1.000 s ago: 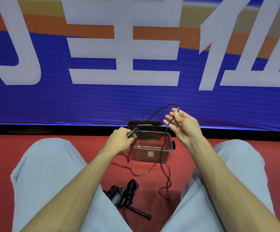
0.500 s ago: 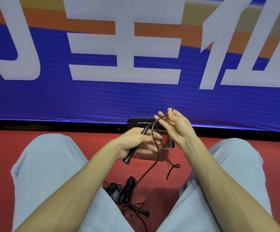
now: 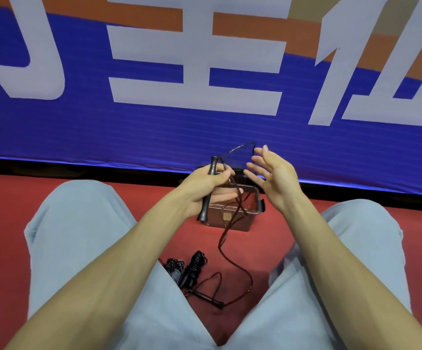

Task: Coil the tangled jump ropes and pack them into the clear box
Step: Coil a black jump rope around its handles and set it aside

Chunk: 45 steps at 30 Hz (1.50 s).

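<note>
Box (image 3: pixel 242 224) behind jump rope (image 3: pixel 205 210) in left hand (image 3: pixel 203 185)

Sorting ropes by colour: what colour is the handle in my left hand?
The handle is black; head view shows it.

Left grip (image 3: pixel 206 189) curled tight; right grip (image 3: pixel 273 178) open, splayed, palm inward.

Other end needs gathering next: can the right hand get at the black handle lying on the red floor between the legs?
Probably yes: the right hand is open, and nothing covers the black rope handle on the red floor.
</note>
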Tool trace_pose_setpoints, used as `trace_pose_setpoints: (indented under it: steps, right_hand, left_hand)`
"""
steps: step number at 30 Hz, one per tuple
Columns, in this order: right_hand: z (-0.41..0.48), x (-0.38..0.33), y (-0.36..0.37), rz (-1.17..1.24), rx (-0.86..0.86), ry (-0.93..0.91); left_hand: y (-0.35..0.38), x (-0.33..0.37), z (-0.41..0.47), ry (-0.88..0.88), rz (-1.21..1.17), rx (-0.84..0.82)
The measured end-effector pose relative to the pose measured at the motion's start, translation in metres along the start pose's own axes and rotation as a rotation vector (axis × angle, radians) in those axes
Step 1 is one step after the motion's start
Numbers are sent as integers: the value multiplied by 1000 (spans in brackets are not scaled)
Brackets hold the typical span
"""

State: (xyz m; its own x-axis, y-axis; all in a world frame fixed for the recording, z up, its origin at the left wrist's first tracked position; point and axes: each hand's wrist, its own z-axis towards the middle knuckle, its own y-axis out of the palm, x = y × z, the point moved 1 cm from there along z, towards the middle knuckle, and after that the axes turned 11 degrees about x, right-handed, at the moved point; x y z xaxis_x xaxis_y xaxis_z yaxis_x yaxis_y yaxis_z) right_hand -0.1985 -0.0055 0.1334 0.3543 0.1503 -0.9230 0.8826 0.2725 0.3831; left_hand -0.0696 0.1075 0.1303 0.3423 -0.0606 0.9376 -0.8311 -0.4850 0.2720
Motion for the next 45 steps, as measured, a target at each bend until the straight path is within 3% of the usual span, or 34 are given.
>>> trace_pose_setpoints:
  steps: [5, 13, 21, 23, 26, 28, 33, 38, 45]
  right_hand:
    - [-4, 11, 7, -396, -122, -37]
    - [-8, 48, 11, -1139, -557, -313]
    - [-15, 72, 16, -1471, -793, -334]
    - [-12, 70, 12, -1482, -772, -301]
    - [-10, 61, 7, -1330, -602, -254]
    - [-10, 53, 8, -1077, -470, -172]
    - [-13, 18, 11, -505, -297, -22]
    - [-7, -3, 4, -121, -167, 61]
    - [2, -9, 0, 415, 26, 140]
  left_hand:
    - [-8, 10, 6, 82, -267, 160]
    - [-13, 25, 6, 129, -705, 124]
    - [-11, 34, -8, 100, -946, 35]
    - [-12, 35, -8, 102, -959, 50]
    - [-16, 34, -4, 107, -948, 111]
    - [-20, 31, 1, 134, -843, 175]
    - [-16, 15, 8, 178, -209, 280]
    - [-8, -2, 9, 69, 257, 216]
    - [-5, -6, 2, 13, 503, -23]
